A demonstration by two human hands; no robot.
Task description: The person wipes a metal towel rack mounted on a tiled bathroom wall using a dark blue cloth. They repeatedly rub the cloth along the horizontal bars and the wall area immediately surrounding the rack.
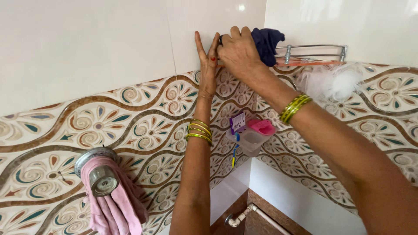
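Note:
My left hand (207,65) is raised against the white wall tile, fingers straight and together, palm toward the wall beside the shelf's left end. My right hand (238,50) is closed on a dark blue cloth (266,41), pressing it at the left end of a corner shelf (311,61) with an orange base and a chrome rail. Both wrists wear green and gold bangles. The two hands touch each other at the fingers.
A white mesh bath sponge (333,82) hangs under the shelf. A clear wall holder (251,138) with a pink lid and a toothbrush sits in the corner below. A pink cloth (115,204) hangs over a chrome tap (102,178) at lower left. A white pipe (244,215) runs low.

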